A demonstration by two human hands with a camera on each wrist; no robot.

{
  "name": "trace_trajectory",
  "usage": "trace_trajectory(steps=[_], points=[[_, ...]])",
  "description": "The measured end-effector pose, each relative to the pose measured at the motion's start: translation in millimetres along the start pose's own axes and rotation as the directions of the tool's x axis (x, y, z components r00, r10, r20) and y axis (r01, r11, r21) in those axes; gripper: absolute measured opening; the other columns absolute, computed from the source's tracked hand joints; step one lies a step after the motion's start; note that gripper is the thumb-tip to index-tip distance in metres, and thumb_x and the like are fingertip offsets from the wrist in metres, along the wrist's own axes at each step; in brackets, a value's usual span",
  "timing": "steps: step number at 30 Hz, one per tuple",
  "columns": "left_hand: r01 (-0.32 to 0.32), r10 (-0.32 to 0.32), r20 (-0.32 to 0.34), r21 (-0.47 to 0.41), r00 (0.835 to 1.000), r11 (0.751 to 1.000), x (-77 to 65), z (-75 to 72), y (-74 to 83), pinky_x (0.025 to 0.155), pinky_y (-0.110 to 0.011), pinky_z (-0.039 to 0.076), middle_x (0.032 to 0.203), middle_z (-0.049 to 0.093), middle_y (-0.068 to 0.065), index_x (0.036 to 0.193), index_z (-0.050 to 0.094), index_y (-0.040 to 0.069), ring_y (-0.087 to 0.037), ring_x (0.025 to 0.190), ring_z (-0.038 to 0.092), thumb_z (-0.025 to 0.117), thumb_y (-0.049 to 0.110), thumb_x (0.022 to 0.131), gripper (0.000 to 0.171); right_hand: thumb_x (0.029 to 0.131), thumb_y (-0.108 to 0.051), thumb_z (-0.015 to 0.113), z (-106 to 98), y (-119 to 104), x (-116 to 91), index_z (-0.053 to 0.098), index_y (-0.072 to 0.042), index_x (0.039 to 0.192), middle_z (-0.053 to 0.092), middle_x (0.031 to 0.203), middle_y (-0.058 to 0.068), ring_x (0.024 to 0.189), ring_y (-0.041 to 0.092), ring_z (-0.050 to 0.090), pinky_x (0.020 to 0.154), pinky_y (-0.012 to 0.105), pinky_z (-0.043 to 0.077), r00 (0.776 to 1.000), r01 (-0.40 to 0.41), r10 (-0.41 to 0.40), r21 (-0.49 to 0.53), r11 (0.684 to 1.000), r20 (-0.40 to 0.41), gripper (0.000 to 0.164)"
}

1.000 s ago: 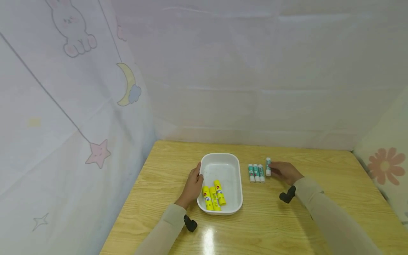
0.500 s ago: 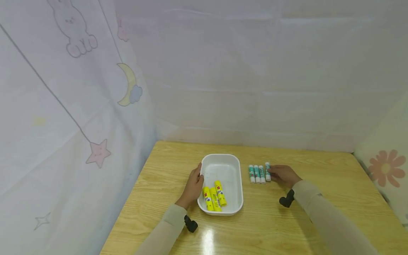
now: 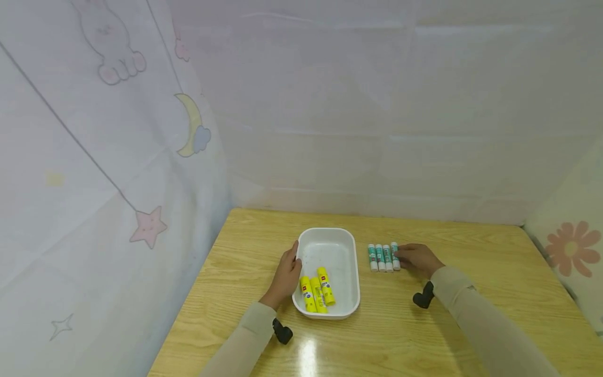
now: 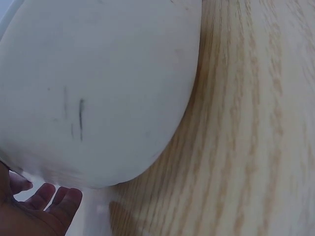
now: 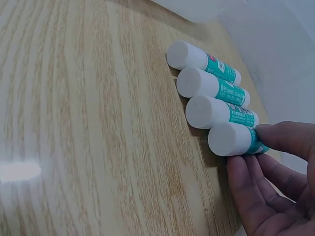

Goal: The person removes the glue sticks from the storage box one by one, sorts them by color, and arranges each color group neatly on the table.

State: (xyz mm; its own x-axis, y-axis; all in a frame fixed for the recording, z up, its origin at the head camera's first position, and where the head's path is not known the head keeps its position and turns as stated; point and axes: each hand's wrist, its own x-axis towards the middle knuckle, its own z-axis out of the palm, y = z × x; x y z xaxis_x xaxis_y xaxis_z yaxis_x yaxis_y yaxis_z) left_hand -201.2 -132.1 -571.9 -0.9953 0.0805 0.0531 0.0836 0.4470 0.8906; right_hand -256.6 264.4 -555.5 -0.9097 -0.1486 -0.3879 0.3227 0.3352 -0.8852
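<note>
My left hand [image 3: 285, 275] holds the left side of a white tray [image 3: 349, 272], its fingertips against the outer wall in the left wrist view. Three yellow glue sticks [image 3: 326, 285] lie together at the tray's near left. To the right of the tray, my right hand [image 3: 419, 257] pinches a white and teal glue stick [image 5: 231, 139] between thumb and fingers. This stick lies at the right end of a row, close beside the neighbouring glue stick [image 5: 211, 112]. Two more of the same kind, including the leftmost glue stick [image 5: 189, 55], continue the row on the table.
Beneath everything is a wood-grain table [image 3: 386, 335]. A pale printed curtain [image 3: 330, 115] hangs behind it and along the left side. The tray stands a short gap to the left of the teal row.
My right hand has brought its teal glue stick toward me and slightly left, up to the end of the row. My left hand and the tray stay where they were.
</note>
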Motion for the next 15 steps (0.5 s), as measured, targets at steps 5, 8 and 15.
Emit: trace_trajectory(steps=[5,8,15], points=[[0.001,-0.001,0.001,0.000,1.000,1.000,-1.5,0.4,0.0,0.108,-0.045,0.039,0.151,0.032,-0.012,0.157,0.018,0.020,-0.026,0.130,0.045,0.037,0.018,0.106,0.055,0.097,-0.026,0.061,1.5,0.4,-0.7,0.042,0.007,0.141,0.054,0.131,0.023,0.101,0.021,0.065,0.089,0.036,0.054,1.000,0.000,-0.001,-0.054,0.999,-0.022,0.059],[0.001,-0.001,0.002,-0.003,1.000,1.000,-2.0,0.1,-0.2,0.108,-0.045,0.038,0.152,0.032,-0.012,0.157,0.017,0.023,-0.026,0.131,0.044,0.037,0.018,0.106,0.055,0.096,-0.026,0.062,3.2,0.6,-1.1,0.043,0.009,0.140,0.054,0.131,0.025,0.100,0.022,0.065,0.088,0.036,0.054,1.000,0.006,-0.007,-0.051,0.999,-0.026,0.059],[0.002,-0.002,0.001,-0.003,1.000,1.000,-3.4,0.0,-0.3,0.108,-0.046,0.038,0.151,0.032,-0.012,0.157,0.018,0.018,-0.026,0.131,0.043,0.037,0.018,0.106,0.055,0.095,-0.029,0.065,4.9,2.1,0.2,0.044,0.009,0.139,0.054,0.131,0.025,0.100,0.023,0.065,0.086,0.035,0.055,0.999,0.022,-0.024,-0.068,0.997,-0.030,0.062]])
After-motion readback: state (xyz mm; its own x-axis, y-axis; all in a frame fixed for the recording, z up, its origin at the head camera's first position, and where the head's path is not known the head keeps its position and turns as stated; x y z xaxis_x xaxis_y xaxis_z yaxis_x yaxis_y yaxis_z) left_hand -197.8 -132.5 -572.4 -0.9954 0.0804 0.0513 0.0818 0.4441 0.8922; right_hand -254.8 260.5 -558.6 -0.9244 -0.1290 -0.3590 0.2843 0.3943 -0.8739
